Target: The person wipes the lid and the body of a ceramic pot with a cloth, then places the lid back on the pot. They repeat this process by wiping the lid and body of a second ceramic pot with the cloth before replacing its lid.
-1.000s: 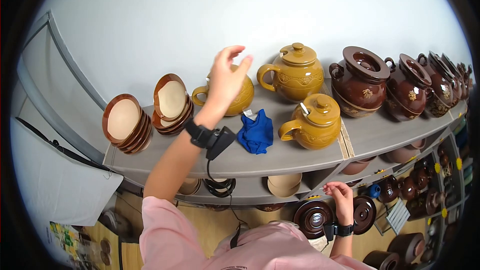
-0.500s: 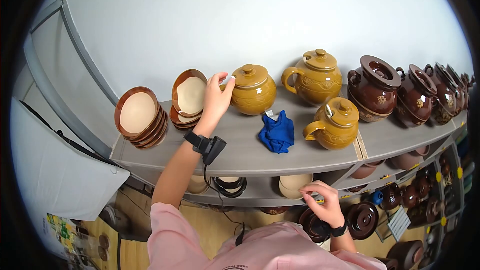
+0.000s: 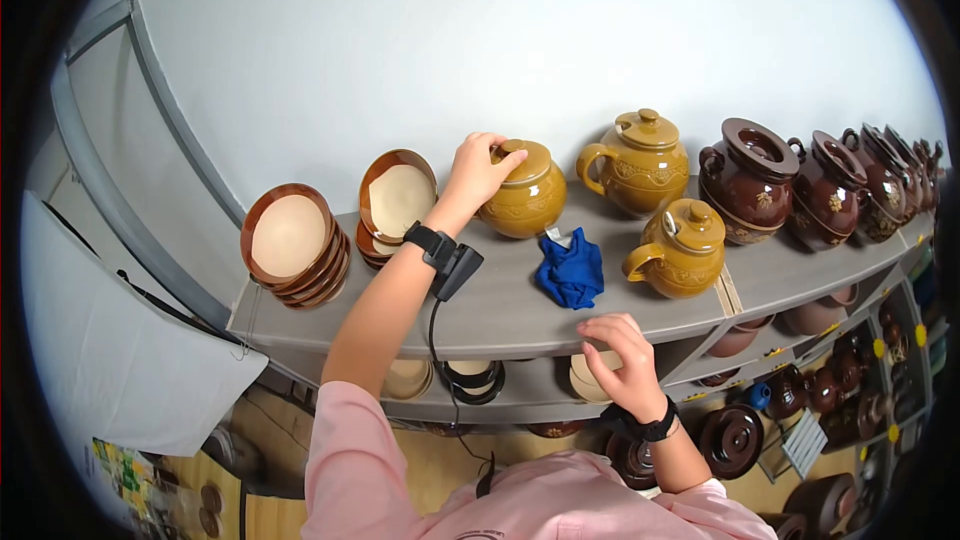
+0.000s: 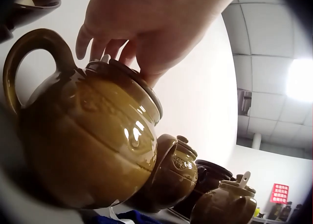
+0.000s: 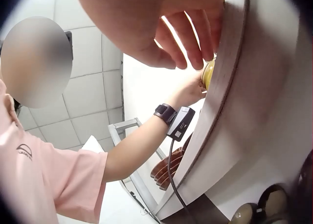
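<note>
My left hand [image 3: 478, 175] is at the round knob on the lid [image 3: 524, 156] of a mustard-brown teapot-shaped jar [image 3: 528, 208], thumb and fingers on either side of it. The left wrist view has the jar [image 4: 93, 141] large, handle at left, with the left hand [image 4: 151, 33] reaching down onto the lid; the knob is hidden behind the fingers. My right hand [image 3: 628, 365] hovers by the shelf's front edge, fingers loosely bent and holding nothing. Just beyond it lies a crumpled blue cloth [image 3: 570, 270] with a white tag.
Two more mustard jars, one at the back [image 3: 645, 165] and one with a spoon handle showing [image 3: 685, 250], stand right of the cloth. Stacked brown bowls [image 3: 292, 240] sit left. Dark brown lidded pots [image 3: 750, 185] line the right. A black cable [image 3: 434, 340] hangs from the left wrist.
My left hand has come down from above the shelf and moved right onto the jar's lid. My right hand has risen and moved left to the shelf edge. The head view has shifted slightly.
</note>
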A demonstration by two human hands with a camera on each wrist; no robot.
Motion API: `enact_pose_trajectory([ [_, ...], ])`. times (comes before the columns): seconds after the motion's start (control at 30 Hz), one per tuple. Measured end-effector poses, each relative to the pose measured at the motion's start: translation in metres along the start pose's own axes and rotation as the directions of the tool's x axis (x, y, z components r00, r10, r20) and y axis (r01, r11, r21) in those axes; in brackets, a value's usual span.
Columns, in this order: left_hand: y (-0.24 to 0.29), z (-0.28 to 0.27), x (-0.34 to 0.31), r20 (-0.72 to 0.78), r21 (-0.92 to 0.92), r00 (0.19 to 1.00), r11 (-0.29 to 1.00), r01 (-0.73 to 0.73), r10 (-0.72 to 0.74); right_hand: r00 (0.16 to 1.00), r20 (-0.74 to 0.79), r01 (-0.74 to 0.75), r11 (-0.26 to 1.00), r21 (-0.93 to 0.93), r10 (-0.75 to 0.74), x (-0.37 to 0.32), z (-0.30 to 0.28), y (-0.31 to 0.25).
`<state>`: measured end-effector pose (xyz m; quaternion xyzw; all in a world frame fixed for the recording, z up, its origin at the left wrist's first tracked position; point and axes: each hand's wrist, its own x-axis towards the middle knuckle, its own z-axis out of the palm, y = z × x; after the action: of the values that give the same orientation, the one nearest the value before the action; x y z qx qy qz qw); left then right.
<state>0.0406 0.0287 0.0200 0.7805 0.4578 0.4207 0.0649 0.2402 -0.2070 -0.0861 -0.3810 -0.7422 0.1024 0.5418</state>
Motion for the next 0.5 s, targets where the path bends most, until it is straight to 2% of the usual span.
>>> enact_pose_trajectory([
  [0.13, -0.003, 0.007, 0.000, -0.034, -0.014, 0.999, 0.999, -0.034, 0.033, 0.999, -0.033, -0.020, 1.000, -0.006, 0.020, -0.002, 0.007, 0.000],
  [0.23, 0.005, -0.001, -0.002, -0.117, -0.064, 0.989, 0.993, -0.099, 0.091, 0.997, -0.062, -0.037, 0.999, -0.024, 0.035, -0.004, 0.010, 0.000],
  [0.33, 0.018, -0.025, -0.007, -0.213, -0.123, 0.958, 0.967, -0.224, 0.195, 0.995, -0.084, -0.052, 0.998, -0.035, 0.049, -0.002, 0.011, -0.001],
  [0.5, 0.054, -0.077, -0.066, -0.147, -0.130, 0.959, 0.956, -0.262, 0.243, 0.991, -0.127, -0.049, 0.996, -0.077, 0.039, 0.008, 0.016, -0.004],
])
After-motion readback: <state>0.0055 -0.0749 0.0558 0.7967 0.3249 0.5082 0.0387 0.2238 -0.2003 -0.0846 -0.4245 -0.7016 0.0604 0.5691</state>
